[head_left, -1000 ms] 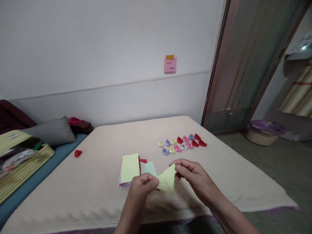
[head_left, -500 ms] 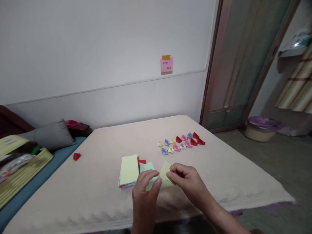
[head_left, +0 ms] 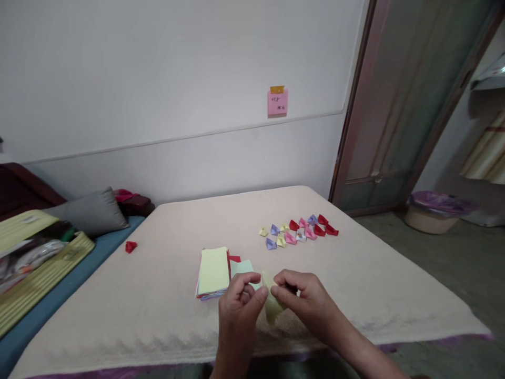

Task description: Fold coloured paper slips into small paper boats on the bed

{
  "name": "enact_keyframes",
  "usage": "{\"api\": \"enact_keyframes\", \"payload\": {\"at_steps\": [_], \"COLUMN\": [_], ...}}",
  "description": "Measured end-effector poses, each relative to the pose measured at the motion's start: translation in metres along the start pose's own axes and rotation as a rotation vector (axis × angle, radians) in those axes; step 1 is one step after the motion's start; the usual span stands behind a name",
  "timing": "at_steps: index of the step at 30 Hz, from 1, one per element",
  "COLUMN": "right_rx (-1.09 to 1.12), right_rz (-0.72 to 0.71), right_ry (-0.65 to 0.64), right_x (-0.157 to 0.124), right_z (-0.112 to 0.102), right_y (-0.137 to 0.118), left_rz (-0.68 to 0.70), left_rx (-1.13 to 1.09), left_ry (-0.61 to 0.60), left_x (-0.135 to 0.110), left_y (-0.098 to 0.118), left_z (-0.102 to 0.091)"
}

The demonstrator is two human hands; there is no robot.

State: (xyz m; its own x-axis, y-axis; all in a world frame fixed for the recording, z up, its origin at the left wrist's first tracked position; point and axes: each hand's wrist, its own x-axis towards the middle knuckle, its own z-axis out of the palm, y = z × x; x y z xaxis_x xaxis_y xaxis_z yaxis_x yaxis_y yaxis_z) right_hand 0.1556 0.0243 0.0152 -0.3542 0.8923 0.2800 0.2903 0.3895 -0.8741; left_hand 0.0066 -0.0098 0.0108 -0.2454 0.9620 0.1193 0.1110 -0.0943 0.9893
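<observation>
A thin, pale yellow sheet of paper [head_left: 271, 310] is held up between my two hands, bent and partly folded. My right hand [head_left: 310, 297] pinches its right side between thumb and fingers. My left hand [head_left: 241, 305] is at the paper's left edge, its thumb tip against the sheet and its index finger curled close by. Just beyond my left hand lies a light green sheet [head_left: 241, 267], partly covered by that hand. A stack of coloured paper [head_left: 213, 271] with a yellow sheet on top sits left of it, and a red piece [head_left: 235, 258] peeks out between them.
Several small folded paper boats [head_left: 291, 239] in red, pink, purple, yellow and white stand in rows on the cloth-covered table [head_left: 189, 223]. One red folded piece [head_left: 131, 246] lies far left. Beyond the left edge are a yellow bag [head_left: 81, 250] and grey pillow [head_left: 92, 210].
The yellow paper has turned from lying spread out to a narrower, upright bent shape between my hands. My left fingers have curled in closer. The view has shifted slightly left.
</observation>
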Motion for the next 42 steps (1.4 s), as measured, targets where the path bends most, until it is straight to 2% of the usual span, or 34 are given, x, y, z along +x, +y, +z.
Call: {"api": "enact_keyframes", "payload": {"at_steps": [4, 10, 14, 20, 26, 35, 39, 42], "right_rx": [-0.102, -0.022, 0.009, -0.076, 0.003, 0.161, 0.110, -0.035], "right_rz": [-0.061, -0.029, 0.016, -0.239, -0.311, -0.176, -0.184, -0.280], "right_ry": [-0.007, 0.015, 0.101, 0.196, 0.208, 0.233, 0.284, 0.323], "right_x": [-0.002, -0.002, -0.005, -0.006, -0.004, -0.003, -0.004, -0.006], "right_z": [0.000, 0.006, 0.009, 0.010, 0.012, 0.012, 0.012, 0.014], "right_y": [-0.004, -0.013, -0.011, -0.009, -0.009, -0.013, -0.011, -0.008], "left_rz": [-0.052, -0.078, -0.091, -0.092, -0.020, 0.174, 0.200, 0.140], "left_rx": [-0.076, -0.195, -0.224, -0.291, -0.194, -0.026, 0.005, -0.035], "left_ry": [-0.095, -0.048, -0.038, -0.071, -0.083, -0.070, -0.058, -0.031], "left_x": [-0.001, -0.001, -0.001, -0.002, -0.003, -0.006, -0.007, -0.007], "left_y": [0.004, 0.003, 0.001, 0.001, 0.003, 0.006, 0.005, 0.002], "left_z": [0.004, 0.009, 0.009, 0.008, 0.007, 0.008, 0.008, 0.010]}}
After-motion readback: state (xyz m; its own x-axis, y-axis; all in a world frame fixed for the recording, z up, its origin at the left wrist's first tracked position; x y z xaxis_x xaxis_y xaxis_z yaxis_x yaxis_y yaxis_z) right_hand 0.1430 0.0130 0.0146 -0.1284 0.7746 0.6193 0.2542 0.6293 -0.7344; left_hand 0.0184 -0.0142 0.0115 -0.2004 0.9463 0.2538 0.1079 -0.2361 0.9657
